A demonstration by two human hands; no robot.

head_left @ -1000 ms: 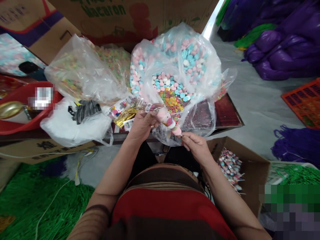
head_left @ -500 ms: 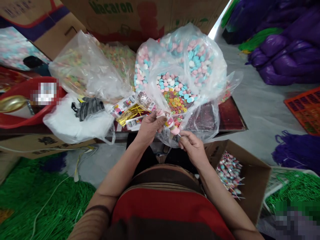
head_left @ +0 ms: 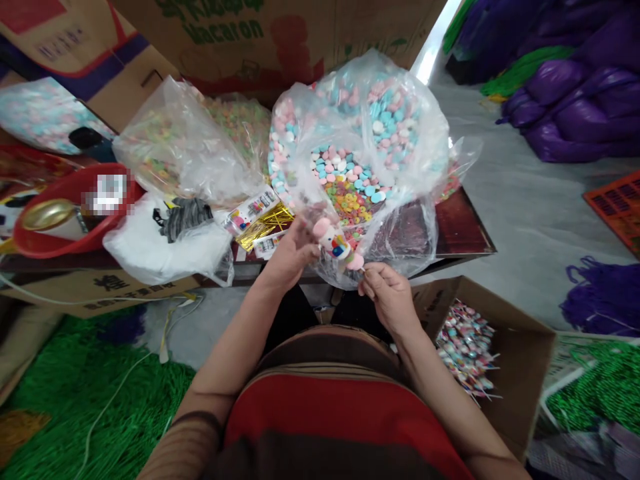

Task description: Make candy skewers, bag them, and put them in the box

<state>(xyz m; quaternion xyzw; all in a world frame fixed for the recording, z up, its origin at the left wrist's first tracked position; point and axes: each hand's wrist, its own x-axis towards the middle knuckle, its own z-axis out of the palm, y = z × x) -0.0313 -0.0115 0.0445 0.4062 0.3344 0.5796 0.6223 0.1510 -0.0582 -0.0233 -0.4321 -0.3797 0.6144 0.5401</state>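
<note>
A candy skewer (head_left: pixel 336 245) of pink, white and colorful pieces on a thin stick is tilted over the front of the table. My right hand (head_left: pixel 387 290) pinches the stick at its lower end. My left hand (head_left: pixel 293 257) is beside the skewer's upper end, thumb and fingers apart; its fingertips are partly blurred. Just behind, an open clear bag (head_left: pixel 425 230) holds pink, white and blue candies (head_left: pixel 345 163) and fruit-colored ring candies (head_left: pixel 347 202). Left of it lie gold twist ties (head_left: pixel 265 225) and printed wrappers (head_left: pixel 255 207).
Another candy bag (head_left: pixel 185 150) and a white plastic bag (head_left: pixel 145 243) are on the left, beside a red basin (head_left: pixel 33 233). A cardboard box (head_left: pixel 520 353) holding wrapped skewers (head_left: pixel 465 347) stands low on my right. Green strands (head_left: pixel 120 400) cover the left floor.
My left hand has loosened from the skewer and shifted slightly left, uncovering its colorful middle. My right hand keeps hold of the stick. The view has turned slightly left.
</note>
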